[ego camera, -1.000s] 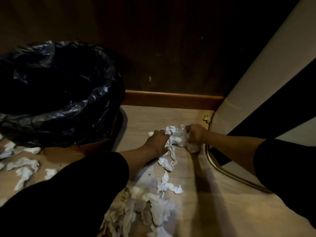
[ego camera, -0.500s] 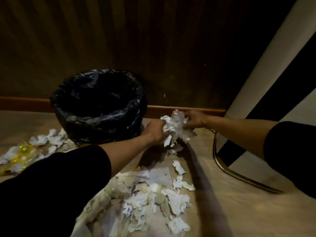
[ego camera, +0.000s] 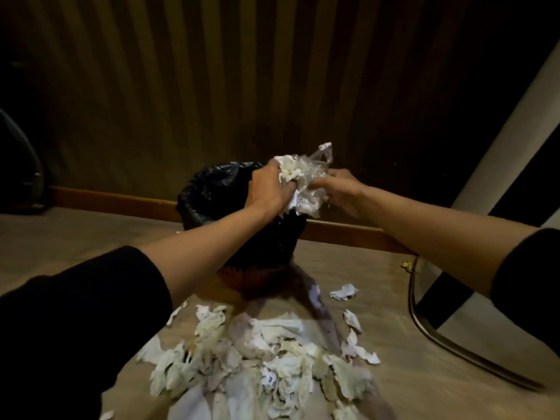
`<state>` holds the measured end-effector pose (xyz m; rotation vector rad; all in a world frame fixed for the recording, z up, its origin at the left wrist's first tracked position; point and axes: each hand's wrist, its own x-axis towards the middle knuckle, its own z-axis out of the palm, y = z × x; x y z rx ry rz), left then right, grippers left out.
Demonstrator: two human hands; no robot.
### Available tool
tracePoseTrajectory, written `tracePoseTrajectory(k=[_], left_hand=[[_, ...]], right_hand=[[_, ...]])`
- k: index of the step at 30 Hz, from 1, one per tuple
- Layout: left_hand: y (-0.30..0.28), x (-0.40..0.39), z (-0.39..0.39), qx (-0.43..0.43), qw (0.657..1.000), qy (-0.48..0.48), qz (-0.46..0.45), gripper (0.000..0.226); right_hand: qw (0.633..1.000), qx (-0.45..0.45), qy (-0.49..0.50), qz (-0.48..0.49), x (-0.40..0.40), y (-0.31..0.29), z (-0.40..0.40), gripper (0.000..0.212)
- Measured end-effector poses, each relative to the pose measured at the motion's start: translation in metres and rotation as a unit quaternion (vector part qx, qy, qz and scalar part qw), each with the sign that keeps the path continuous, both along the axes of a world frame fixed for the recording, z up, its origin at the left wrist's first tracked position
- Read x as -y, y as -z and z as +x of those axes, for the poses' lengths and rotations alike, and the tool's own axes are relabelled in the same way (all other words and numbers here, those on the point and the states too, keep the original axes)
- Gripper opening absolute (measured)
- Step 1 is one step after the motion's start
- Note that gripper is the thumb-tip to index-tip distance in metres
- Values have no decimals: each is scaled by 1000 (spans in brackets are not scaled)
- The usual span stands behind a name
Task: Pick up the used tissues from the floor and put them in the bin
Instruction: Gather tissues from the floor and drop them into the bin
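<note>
A wad of white tissues with clear plastic wrap (ego camera: 303, 177) hangs in the air at the right rim of the bin (ego camera: 212, 192), which is lined with a black bag. My left hand (ego camera: 268, 189) grips the wad from the left. My right hand (ego camera: 339, 190) holds its plastic side from the right. A big heap of crumpled used tissues (ego camera: 257, 359) covers the floor in front of me, with a few loose pieces (ego camera: 344, 291) to the right.
A dark ribbed wall with a wooden skirting board (ego camera: 348, 233) stands behind the bin. A curved metal chair leg (ego camera: 430, 322) and a white and black panel (ego camera: 500, 153) are at the right. A small yellow scrap (ego camera: 406, 264) lies near the leg.
Both hands have lifted the wad from the floor up and left to the bin's rim. The view has tilted up and pulled back.
</note>
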<state>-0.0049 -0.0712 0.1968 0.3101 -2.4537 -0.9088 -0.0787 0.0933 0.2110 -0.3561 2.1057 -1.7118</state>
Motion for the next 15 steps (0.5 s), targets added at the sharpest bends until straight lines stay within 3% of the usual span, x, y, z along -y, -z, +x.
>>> tracePoseTrajectory(k=[6, 9, 13, 15], left_hand=[[10, 52, 20, 46, 993, -66, 86, 59], [17, 75, 32, 69, 993, -75, 64, 54], [28, 90, 50, 47, 997, -53, 11, 38], [34, 87, 57, 8, 1000, 2, -22, 26]], right_hand=[[998, 49, 7, -26, 66, 9, 4, 37], [998, 53, 13, -20, 84, 16, 3, 50], [999, 17, 32, -6, 71, 20, -1, 41], [998, -12, 56, 7, 50, 22, -7, 30]])
